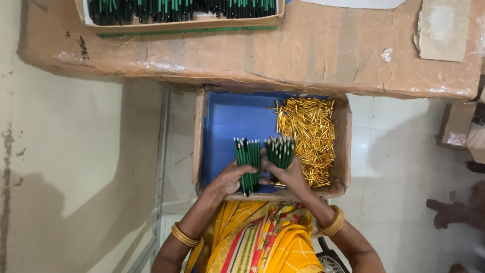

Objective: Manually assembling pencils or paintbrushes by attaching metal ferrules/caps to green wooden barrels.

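- Brown cardboard-covered desk [313,55] fills the top of the view; a shallow tray of green-and-black pen barrels [182,10] sits at its far left edge.
- Open cardboard box with blue liner [227,121] sits below the desk's near edge, in front of the person.
- Heap of small gold metal pen parts [308,139] fills the box's right side, well right of the left hand and just beside the right.
- Left hand [230,178] is wrapped around a bundle of green pen barrels [247,161], near the box's near wall.
- Right hand [290,176] is closed around a second green bundle [280,150].
- Both bundles stand with long axes pointing away from the person, tips fanned toward the desk, side by side, nearly touching.
- Right hand is nearer the gold heap.
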